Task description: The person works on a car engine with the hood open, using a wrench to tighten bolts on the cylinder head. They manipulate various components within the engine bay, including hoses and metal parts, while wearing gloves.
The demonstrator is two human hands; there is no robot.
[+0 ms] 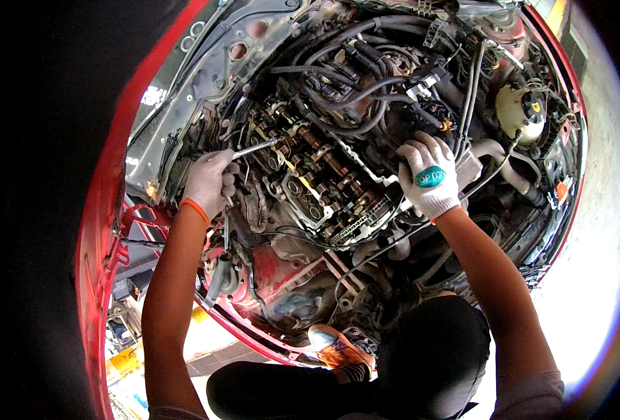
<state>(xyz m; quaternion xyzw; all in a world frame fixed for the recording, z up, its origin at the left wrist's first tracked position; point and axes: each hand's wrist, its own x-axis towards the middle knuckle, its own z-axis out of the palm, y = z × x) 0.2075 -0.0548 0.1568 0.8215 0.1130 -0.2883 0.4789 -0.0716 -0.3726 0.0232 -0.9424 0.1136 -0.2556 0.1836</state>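
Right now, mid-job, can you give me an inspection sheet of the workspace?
Surface: open engine bay of a red car, crowded with parts.
Job's things: engine with its inner parts exposed; metal tool reaching over it, tip contact unclear.
Clutter: jumbled items beyond the bay's lower left edge, too small to name.
Hands: left hand, gloved, grips the tool; right hand, gloved, across the engine, hold unclear.
Cables: ribbed black hoses above the engine; thin dark cable passing near the right wrist.
Surroundings: bright floor at right; orange shoe below.
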